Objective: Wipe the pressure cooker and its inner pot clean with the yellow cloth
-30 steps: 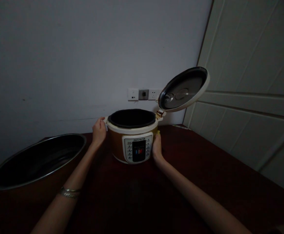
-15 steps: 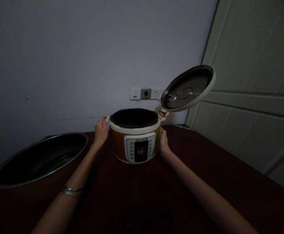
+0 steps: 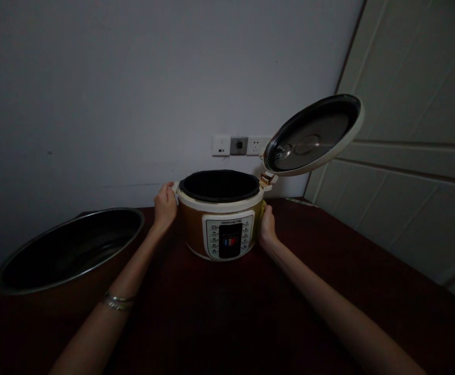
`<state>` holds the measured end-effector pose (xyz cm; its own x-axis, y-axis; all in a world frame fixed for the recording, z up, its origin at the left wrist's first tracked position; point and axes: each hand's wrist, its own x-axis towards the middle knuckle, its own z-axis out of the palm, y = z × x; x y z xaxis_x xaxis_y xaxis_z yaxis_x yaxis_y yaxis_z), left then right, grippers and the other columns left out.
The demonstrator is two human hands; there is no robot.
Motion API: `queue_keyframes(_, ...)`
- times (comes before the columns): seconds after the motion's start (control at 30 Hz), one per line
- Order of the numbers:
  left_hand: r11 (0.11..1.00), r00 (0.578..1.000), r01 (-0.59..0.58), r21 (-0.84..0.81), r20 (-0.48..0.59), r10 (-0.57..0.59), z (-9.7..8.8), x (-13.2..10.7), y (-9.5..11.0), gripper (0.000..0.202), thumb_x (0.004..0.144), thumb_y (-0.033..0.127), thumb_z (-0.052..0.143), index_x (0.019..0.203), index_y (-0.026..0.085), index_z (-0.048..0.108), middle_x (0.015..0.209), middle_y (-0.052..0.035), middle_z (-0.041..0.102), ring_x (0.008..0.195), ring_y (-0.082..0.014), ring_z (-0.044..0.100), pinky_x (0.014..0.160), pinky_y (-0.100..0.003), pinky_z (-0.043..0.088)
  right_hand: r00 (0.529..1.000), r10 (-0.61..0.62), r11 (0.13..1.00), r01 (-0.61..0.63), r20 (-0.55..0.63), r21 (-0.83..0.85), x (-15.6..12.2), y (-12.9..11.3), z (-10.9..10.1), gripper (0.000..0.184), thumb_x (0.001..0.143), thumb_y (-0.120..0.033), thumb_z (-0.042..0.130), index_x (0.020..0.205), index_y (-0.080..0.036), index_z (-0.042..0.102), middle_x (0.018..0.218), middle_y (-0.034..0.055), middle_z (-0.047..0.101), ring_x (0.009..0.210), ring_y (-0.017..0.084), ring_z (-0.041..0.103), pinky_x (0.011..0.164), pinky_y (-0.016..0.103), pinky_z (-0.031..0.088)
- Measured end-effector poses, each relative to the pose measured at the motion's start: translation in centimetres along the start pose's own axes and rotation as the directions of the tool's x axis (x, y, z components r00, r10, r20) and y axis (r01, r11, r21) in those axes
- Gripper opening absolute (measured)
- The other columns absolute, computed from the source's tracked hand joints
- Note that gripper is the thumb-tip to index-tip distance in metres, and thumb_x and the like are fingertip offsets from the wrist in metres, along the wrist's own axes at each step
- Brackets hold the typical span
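Observation:
An electric pressure cooker [image 3: 198, 229] with a gold body, white rim and front button panel stands on the dark red table. Its round lid [image 3: 316, 136] is raised and tilted out to the right on its hinge. Inside the rim it looks black, and the contents cannot be made out. My left hand [image 3: 165, 204] is closed on the small white handle at the cooker's left rim. Against the right side, below the hinge, my right hand [image 3: 268, 226] grips the body. Something yellowish shows at those fingertips, too dim to name.
A large dark inner pot [image 3: 71, 250] with a shiny rim lies close on the left, beside my left forearm. Wall sockets [image 3: 238, 146] sit behind the cooker. A pale panelled surface [image 3: 407, 156] borders the table [image 3: 329, 234] at the right.
The view has shifted slightly, so cooker, lid and sockets appear a little further right. Both hands keep their places on the cooker, and the lid remains raised.

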<state>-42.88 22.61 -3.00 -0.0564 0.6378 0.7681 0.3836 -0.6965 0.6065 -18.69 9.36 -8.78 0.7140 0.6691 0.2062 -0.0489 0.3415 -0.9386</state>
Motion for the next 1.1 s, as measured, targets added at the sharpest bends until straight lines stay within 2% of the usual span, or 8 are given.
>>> queue_keyframes(0.1, 1.000, 1.000, -0.001, 0.002, -0.005, 0.001, 0.0, 0.0, -0.1, 0.039, 0.085, 0.025, 0.029, 0.102, 0.010, 0.060, 0.101, -0.0152, 0.066, 0.096, -0.0233, 0.060, 0.085, -0.036, 0.044, 0.991, 0.135, 0.990, -0.133, -0.018, 0.054, -0.5, 1.2, -0.7, 0.039, 0.076, -0.053, 0.035, 0.087, -0.023, 0.057, 0.080, -0.0007, 0.068, 0.078, 0.018, 0.063, 0.065, 0.028, 0.050)
queue_keyframes(0.27, 1.000, 1.000, -0.006, -0.007, -0.011, 0.006, 0.1, 0.0, -0.2, 0.039, 0.086, 0.026, 0.029, 0.103, 0.011, 0.060, 0.103, -0.0144, 0.065, 0.096, -0.0228, 0.060, 0.086, -0.036, 0.044, 0.986, 0.161, 0.985, -0.163, 0.045, 0.051, -4.0, 2.3, -2.5, 0.033, 0.071, -0.045, 0.051, 0.091, -0.021, 0.061, 0.083, 0.0003, 0.068, 0.076, 0.017, 0.064, 0.065, 0.025, 0.049)
queue_keyframes(0.37, 1.000, 1.000, 0.008, -0.002, -0.005, -0.008, 0.1, 0.1, -0.1, 0.039, 0.086, 0.026, 0.029, 0.102, 0.011, 0.061, 0.102, -0.0138, 0.066, 0.096, -0.0225, 0.060, 0.086, -0.035, 0.044, 0.981, 0.157, 0.985, -0.163, 0.110, 0.053, -5.5, 1.0, -3.6, 0.037, 0.063, -0.032, 0.062, 0.098, -0.021, 0.062, 0.086, -0.0005, 0.068, 0.076, 0.015, 0.064, 0.066, 0.023, 0.048)
queue_keyframes(0.47, 1.000, 1.000, 0.015, 0.013, 0.016, -0.015, 0.0, 0.1, 0.1, 0.040, 0.085, 0.025, 0.029, 0.105, 0.009, 0.060, 0.104, -0.0155, 0.065, 0.099, -0.0239, 0.059, 0.088, -0.037, 0.043, 0.960, 0.232, 0.972, -0.236, 0.158, 0.008, -5.8, -0.9, -4.7, 0.034, 0.059, -0.027, 0.063, 0.091, -0.018, 0.066, 0.077, 0.0008, 0.069, 0.068, 0.015, 0.063, 0.059, 0.023, 0.046)
queue_keyframes(0.63, 0.999, 0.998, 0.046, -0.017, 0.040, -0.045, -0.2, 0.1, 0.2, 0.041, 0.087, 0.025, 0.029, 0.113, 0.008, 0.057, 0.114, -0.0169, 0.061, 0.109, -0.0245, 0.055, 0.096, -0.039, 0.039, 0.969, 0.242, 0.969, -0.244, 0.044, 0.042, -4.6, -3.7, -6.1, 0.032, 0.055, -0.017, 0.057, 0.084, -0.017, 0.070, 0.079, 0.0009, 0.070, 0.067, 0.017, 0.063, 0.054, 0.024, 0.046)
queue_keyframes(0.8, 0.994, 0.997, 0.071, -0.084, 0.031, -0.069, 0.0, 0.0, 0.0, 0.041, 0.088, 0.027, 0.030, 0.117, 0.010, 0.054, 0.121, -0.0153, 0.057, 0.115, -0.0229, 0.050, 0.101, -0.038, 0.035, 0.955, 0.269, 0.939, -0.289, 0.125, 0.185, -3.9, -3.7, -6.3, 0.026, 0.057, -0.010, 0.059, 0.081, -0.017, 0.067, 0.086, 0.0056, 0.070, 0.077, 0.016, 0.065, 0.070, 0.026, 0.052)
queue_keyframes(0.93, 0.991, 0.996, 0.085, -0.102, 0.036, -0.082, 0.0, 0.1, 0.0, 0.041, 0.088, 0.026, 0.030, 0.116, 0.008, 0.054, 0.119, -0.0168, 0.058, 0.114, -0.0233, 0.051, 0.100, -0.039, 0.036, 0.919, 0.337, 0.915, -0.371, 0.205, 0.158, -4.4, -2.5, -5.9, 0.016, 0.064, -0.014, 0.062, 0.079, -0.016, 0.065, 0.077, 0.0041, 0.067, 0.068, 0.013, 0.063, 0.072, 0.027, 0.053)
queue_keyframes(1.1, 0.987, 0.994, 0.105, -0.119, 0.047, -0.100, -0.1, 0.1, 0.1, 0.040, 0.087, 0.025, 0.031, 0.114, 0.009, 0.056, 0.120, -0.0165, 0.058, 0.115, -0.0232, 0.051, 0.102, -0.039, 0.034, 0.932, 0.298, 0.938, -0.326, 0.206, 0.119, -5.2, -2.0, -5.2, 0.031, 0.058, -0.018, 0.067, 0.088, -0.020, 0.060, 0.074, -0.0011, 0.063, 0.069, 0.012, 0.060, 0.069, 0.026, 0.050)
